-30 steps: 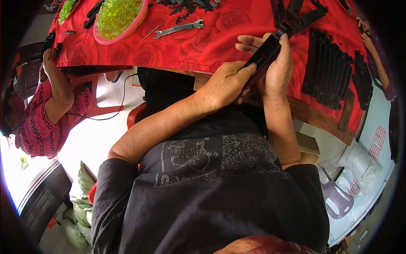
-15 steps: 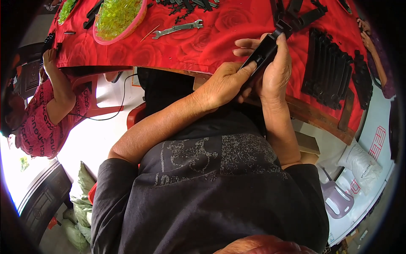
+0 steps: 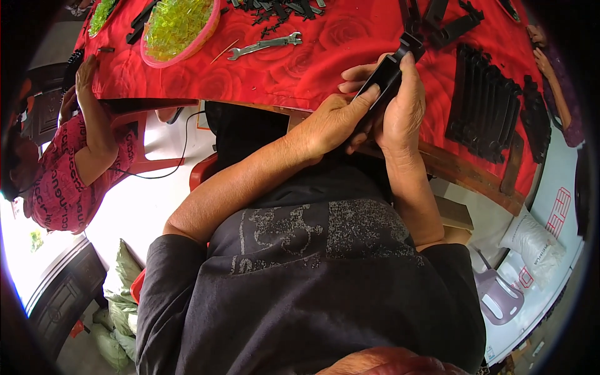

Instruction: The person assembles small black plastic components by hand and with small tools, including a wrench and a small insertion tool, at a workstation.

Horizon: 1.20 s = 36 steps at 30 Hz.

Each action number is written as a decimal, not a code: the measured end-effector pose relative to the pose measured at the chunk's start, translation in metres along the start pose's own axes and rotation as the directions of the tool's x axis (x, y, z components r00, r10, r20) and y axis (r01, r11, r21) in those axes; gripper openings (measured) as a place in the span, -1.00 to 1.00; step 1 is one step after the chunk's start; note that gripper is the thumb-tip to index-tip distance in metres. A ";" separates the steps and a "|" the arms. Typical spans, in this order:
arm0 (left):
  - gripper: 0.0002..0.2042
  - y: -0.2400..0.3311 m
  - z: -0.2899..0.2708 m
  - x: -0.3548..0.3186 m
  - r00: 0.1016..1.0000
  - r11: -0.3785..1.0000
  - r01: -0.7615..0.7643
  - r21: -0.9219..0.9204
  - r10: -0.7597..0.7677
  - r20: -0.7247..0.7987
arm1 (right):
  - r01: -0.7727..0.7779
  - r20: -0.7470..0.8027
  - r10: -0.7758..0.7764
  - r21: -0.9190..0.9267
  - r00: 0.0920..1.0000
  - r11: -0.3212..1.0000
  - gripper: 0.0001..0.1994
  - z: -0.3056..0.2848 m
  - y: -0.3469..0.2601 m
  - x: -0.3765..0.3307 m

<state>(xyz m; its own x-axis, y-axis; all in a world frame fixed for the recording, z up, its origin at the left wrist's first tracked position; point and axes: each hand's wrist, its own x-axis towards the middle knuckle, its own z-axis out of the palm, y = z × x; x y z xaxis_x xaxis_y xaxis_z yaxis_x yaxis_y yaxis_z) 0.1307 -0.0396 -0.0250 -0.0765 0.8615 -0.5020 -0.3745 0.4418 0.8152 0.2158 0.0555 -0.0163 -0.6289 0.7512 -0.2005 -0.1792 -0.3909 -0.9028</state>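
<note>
Left hand (image 3: 337,122): grips black bar (image 3: 386,76), thumb on top | bar: left of black row (image 3: 481,103), apart | right hand (image 3: 403,115): cradles bar, left of row | advisable: right steady, thumb pressure even

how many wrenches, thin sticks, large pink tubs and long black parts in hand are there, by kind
Wrench: 1
Thin stick: 1
Large pink tub: 1
Held long black part: 1
Total: 4
</note>
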 end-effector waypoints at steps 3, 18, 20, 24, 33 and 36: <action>-0.44 -0.004 -0.001 0.001 1.000 1.000 -0.008 -0.027 0.008 -0.002 | -0.004 -0.001 0.004 0.006 1.000 1.000 -0.33 0.001 0.001 -0.001; -0.51 -0.002 0.005 0.000 0.995 0.995 -0.094 -0.026 0.093 -0.041 | 0.031 -0.029 -0.032 -0.035 0.999 0.999 -0.32 0.000 0.004 -0.002; -0.53 -0.001 0.002 0.000 0.997 0.996 -0.076 -0.036 0.075 -0.020 | 0.028 -0.024 -0.029 -0.045 0.999 0.999 -0.32 0.000 0.005 -0.003; -0.59 0.006 0.001 -0.005 0.998 0.998 -0.062 -0.009 0.062 -0.007 | 0.021 -0.050 -0.024 -0.058 0.998 0.998 -0.33 0.006 0.002 -0.005; -0.46 0.004 0.008 -0.006 0.986 0.991 -0.124 -0.049 0.117 -0.119 | 0.055 -0.011 -0.056 -0.086 0.998 0.995 -0.37 0.007 0.003 -0.007; -0.47 0.002 0.004 -0.004 0.989 0.992 -0.118 -0.044 0.113 -0.100 | 0.012 -0.063 -0.015 -0.035 0.998 0.999 -0.39 0.011 0.001 -0.007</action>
<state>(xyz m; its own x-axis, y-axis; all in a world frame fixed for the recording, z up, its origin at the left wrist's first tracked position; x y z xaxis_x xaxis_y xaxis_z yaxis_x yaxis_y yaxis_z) 0.1343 -0.0410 -0.0207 -0.2106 0.8763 -0.4332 -0.4030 0.3260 0.8552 0.2120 0.0442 -0.0121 -0.5773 0.7888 -0.2110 -0.1601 -0.3627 -0.9180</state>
